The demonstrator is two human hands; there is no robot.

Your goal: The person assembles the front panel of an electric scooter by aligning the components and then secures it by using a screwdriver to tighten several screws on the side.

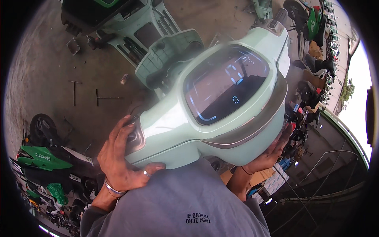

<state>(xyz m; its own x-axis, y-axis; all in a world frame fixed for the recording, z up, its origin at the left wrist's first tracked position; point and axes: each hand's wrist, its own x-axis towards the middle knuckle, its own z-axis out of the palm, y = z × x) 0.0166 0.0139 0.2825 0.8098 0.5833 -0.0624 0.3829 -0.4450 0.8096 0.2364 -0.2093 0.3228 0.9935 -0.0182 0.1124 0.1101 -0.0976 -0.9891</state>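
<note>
A pale green scooter handlebar cover (169, 118) fills the middle of the view, tilted up to the right. Its lit display panel (227, 85) faces up at me, and a grey trim strip curves along the side close to my chest. My left hand (122, 158) is closed round the left end, fingers over the dark switch housing (135, 138) and thumb against the lower edge. At the right, my right hand (272, 148) cups the cover's rounded front from outside; part of its palm and fingers is hidden behind it. Another switch block (273, 25) sits at the far end.
Beyond the cover is the pale green scooter body (146, 35) with its footboard. Two T-handle wrenches (74, 93) lie on the concrete floor to the left. A green and black scooter (43, 158) stands at the left, and several more scooters (316, 67) line the right side.
</note>
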